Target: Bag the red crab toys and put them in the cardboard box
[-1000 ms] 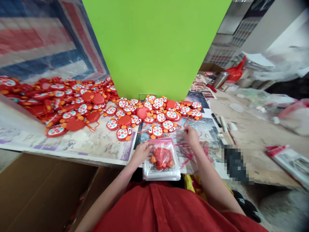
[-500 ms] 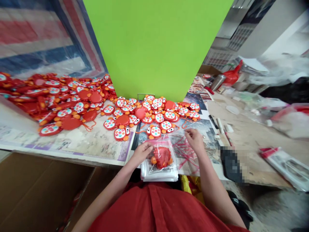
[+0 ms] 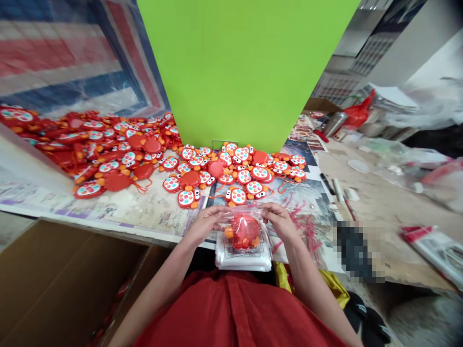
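Note:
A clear plastic bag (image 3: 243, 230) with a red and orange ladybird-shaped toy (image 3: 244, 231) inside lies on a stack of clear bags (image 3: 244, 260) at the table's front edge. My left hand (image 3: 206, 224) pinches the bag's left top corner, and my right hand (image 3: 279, 221) grips its right side. Just beyond the bag lies a loose toy with coloured dots and cartoon eyes (image 3: 238, 196), at the near edge of a large heap of similar red toys (image 3: 119, 159). Thin red cords (image 3: 307, 231) lie to the right of my right hand.
A bright green board (image 3: 246, 62) stands behind the toys. An open cardboard box (image 3: 72, 284) sits below the table's front left. Further right are a steel flask (image 3: 334, 124), a red bag (image 3: 358, 113), small tools and plastic sheeting.
My right hand has moved left from the red cords onto the bag. Both hands now hold the bag, which has shifted slightly up from the stack.

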Motion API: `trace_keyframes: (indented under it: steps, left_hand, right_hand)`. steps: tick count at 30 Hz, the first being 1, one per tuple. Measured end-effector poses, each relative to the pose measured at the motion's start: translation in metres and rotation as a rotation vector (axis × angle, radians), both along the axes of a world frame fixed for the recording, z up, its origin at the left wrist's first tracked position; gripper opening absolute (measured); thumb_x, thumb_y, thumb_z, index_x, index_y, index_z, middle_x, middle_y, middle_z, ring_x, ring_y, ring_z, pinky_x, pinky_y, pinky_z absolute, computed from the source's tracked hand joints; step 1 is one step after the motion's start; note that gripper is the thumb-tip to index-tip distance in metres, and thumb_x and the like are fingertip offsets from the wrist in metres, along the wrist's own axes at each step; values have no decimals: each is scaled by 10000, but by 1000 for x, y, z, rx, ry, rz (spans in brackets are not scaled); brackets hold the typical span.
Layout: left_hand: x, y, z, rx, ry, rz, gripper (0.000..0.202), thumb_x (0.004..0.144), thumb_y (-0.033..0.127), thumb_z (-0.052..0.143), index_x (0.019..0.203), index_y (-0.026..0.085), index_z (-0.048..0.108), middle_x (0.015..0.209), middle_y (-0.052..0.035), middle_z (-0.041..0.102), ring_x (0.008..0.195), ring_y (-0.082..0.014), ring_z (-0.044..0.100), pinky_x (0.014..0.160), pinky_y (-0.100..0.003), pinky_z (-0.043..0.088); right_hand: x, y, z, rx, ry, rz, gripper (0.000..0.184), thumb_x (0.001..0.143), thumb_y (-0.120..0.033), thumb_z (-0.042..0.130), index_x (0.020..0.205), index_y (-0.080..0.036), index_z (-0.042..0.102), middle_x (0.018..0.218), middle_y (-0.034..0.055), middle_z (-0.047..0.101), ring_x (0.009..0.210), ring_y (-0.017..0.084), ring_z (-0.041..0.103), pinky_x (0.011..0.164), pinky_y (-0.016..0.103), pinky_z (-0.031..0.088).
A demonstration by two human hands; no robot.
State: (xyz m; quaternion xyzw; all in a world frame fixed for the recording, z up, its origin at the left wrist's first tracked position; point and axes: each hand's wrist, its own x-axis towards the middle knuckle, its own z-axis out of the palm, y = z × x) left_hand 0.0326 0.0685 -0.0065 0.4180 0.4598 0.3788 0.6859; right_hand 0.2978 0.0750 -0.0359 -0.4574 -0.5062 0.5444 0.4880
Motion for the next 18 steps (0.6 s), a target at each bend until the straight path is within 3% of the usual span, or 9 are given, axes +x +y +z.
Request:
trace_keyframes:
  steps: [3,6,10,12,15,17,18]
  left_hand:
    - [-1,-3,4,5,-41,45,262,684,404,692,722,165,594,763,-25,640,793,-201,675,574,-242,527]
    - [-3,-5,9,60,-55,46,306,699,447,651,649,174,522,653,1,555,719,-185,655,553,-259,546]
    - [-25,-10,26,183,201,117,436,678,562,694,633,182,484,651,-2,602,759,-200,672,588,-269,560]
    - [-54,-21,39,241,390,254,451,641,582,731,721,187,528,708,-4,658,766,-204,685,620,-289,569]
    - [-115,-57,64,287,722,605,502,708,571,684,1047,221,566,815,-14,725,764,-216,704,680,-368,581]
    - [-155,-88,80,298,1165,880,386,816,511,595,1124,279,586,900,-5,740,828,-248,707,749,-455,573]
    - [-169,-101,87,313,1367,926,353,859,493,550,1160,311,580,1016,-6,735,909,-281,698,802,-520,559]
  right_hand:
    - [-3,-1,2,26,-15,18,60,718,-219,652,676,-212,694,635,-10,620,590,128,517,586,256,408]
    - [-12,1,6,80,-64,59,73,725,-236,629,663,-215,663,668,-6,625,626,139,535,619,264,417]
    - [-27,15,9,167,-221,149,119,753,-254,540,687,-215,631,677,-5,616,651,153,553,643,275,427]
    - [-32,28,8,228,-373,149,145,747,-215,479,684,-214,610,689,1,618,678,163,566,675,286,442]
    - [-36,50,1,332,-639,104,189,750,-166,445,762,-195,632,803,46,655,798,197,603,784,330,470]
    - [-41,63,-6,400,-798,110,245,784,-172,473,935,-159,666,980,107,672,964,238,609,901,376,458]
    - [-45,68,-10,423,-866,127,295,799,-194,510,1049,-144,658,1094,135,657,1063,260,588,959,398,436]
